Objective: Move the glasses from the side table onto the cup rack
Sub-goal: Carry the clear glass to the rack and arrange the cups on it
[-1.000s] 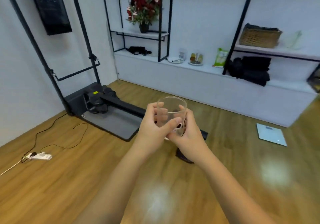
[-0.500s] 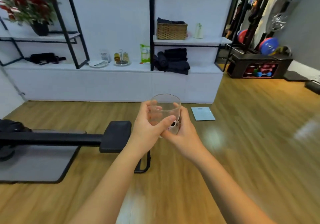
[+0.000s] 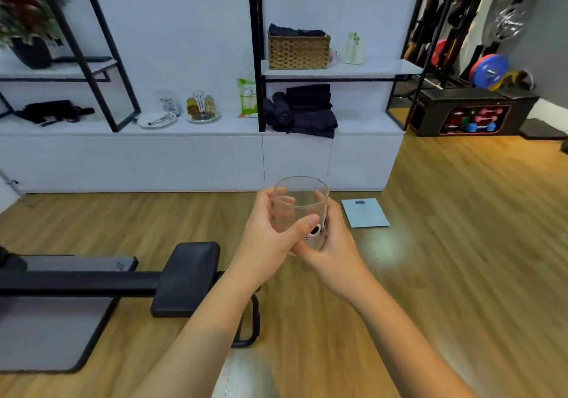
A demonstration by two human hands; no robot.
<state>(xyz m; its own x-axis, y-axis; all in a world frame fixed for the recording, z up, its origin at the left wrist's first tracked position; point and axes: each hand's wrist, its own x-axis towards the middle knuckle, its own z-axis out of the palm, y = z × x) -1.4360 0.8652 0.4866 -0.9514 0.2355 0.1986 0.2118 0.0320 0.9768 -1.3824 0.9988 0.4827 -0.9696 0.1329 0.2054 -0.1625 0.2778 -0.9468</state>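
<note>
Carrying one glass (image 3: 300,211) across the room, with both hands in front of the body above the wooden floor (image 3: 445,274): judged to be the transport step, between the pick-up and the placing. Facing a long white cabinet (image 3: 196,161) with black-framed shelves, and on it, between a white plate (image 3: 156,119) and a green packet (image 3: 246,98), standing a small wire rack (image 3: 201,107) with what look like two amber glasses on a round tray; probably the cup rack, but too far to tell for sure. No side table in view. Calling next for a walk up to the cabinet past the black bench (image 3: 184,277) at the left, then for a free place on the rack and a gentle lowering. Held upright, mouth up, empty. Left hand (image 3: 270,237) wrapped around the left side, thumb (image 3: 302,225) across the near wall, fingers visible through the glass behind. Right hand (image 3: 333,244) closed on the right side and lower part, fingertips (image 3: 319,196) on the far wall near the rim.
</note>
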